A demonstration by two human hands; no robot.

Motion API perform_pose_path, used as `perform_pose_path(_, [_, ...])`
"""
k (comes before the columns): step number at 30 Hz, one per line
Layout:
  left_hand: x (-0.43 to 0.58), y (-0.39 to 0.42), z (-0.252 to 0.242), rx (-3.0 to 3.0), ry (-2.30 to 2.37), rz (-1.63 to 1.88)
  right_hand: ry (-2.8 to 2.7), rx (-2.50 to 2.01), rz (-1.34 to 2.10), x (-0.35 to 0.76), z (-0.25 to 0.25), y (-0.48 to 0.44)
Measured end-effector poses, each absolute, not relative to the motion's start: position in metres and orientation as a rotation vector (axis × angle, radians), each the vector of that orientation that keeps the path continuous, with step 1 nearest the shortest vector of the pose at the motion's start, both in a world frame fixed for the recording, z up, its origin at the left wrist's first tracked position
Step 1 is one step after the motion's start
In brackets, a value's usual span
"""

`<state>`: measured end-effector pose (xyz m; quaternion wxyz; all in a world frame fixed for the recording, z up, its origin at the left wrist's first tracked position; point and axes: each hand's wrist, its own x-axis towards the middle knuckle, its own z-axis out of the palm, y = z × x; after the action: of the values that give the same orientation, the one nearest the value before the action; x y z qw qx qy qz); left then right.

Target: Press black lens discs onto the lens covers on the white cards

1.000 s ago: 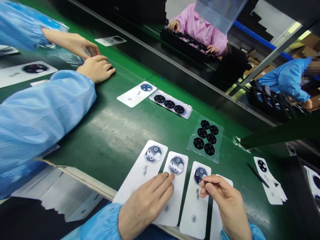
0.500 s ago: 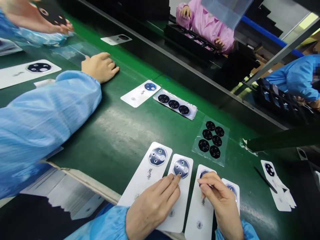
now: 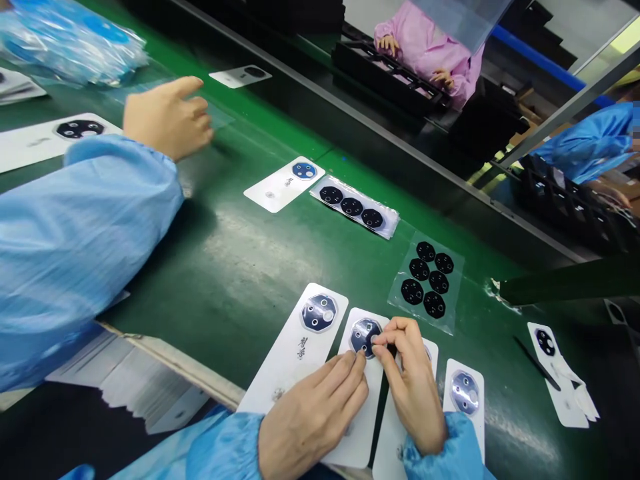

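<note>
- Since I'm running this from far off with just the head view, I'm using the worked panel [image 3: 357, 440], the white one under both hands, as my landmark.
- It lies flat on the green surface [image 3: 240, 260], its dark octagon [image 3: 361, 331] at the far end. My guess is it's turned that way so both sets of fingertips can get to the octagon.
- Left hand [image 3: 317, 413]: fingers together, loosely bent, laid across the worked panel with the tips at the octagon's near edge. Not gripping anything I can see; looks more like a hold-down so the panel doesn't skate around.
- Right hand [image 3: 413, 387]: thumb and forefinger nearly meeting at the octagon's right edge. Can't tell from here if something thin is pinched in there.
- Left panel [image 3: 283, 360] is just left of the worked panel, right panel [image 3: 393, 433] just right of it, partly under my right hand and sleeve, and the outer panel [image 3: 474, 423] further right. Probably rowed up to be within easy reach.
- Beyond the worked panel: a clear sheet [image 3: 429, 272] with six black octagons, then a strip bundle [image 3: 352, 207] showing three. Parked clear of my hands, I'd say.
</note>
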<state>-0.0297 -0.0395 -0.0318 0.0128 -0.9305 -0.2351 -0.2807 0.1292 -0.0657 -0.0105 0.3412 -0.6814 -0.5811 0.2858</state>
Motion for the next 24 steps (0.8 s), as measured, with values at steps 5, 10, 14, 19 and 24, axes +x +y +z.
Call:
perform_pose_path(5, [-0.03, -0.04, -0.036, -2.915, -0.72, -0.91, -1.699, -1.78, 0.645, 0.118, -0.016, -0.065])
perform_pose_path(10, [-0.029, -0.04, -0.036, -2.915, -0.715, -0.919, -1.804, -1.843, 0.458, 0.116, -0.021, -0.063])
perform_pose_path(14, [-0.03, -0.04, -0.034, -2.901, -0.699, -0.887, -1.73, -1.87, 0.511, 0.122, -0.016, -0.059])
perform_pose_path(19, [-0.03, -0.04, -0.034, -2.91, -0.693, -0.884, -1.757, -1.859, 0.373, 0.12, -0.015, -0.062])
perform_pose_path(24, [-0.028, -0.039, -0.033, -2.898, -0.688, -0.906, -1.879, -1.864, 0.292, 0.118, -0.019, -0.062])
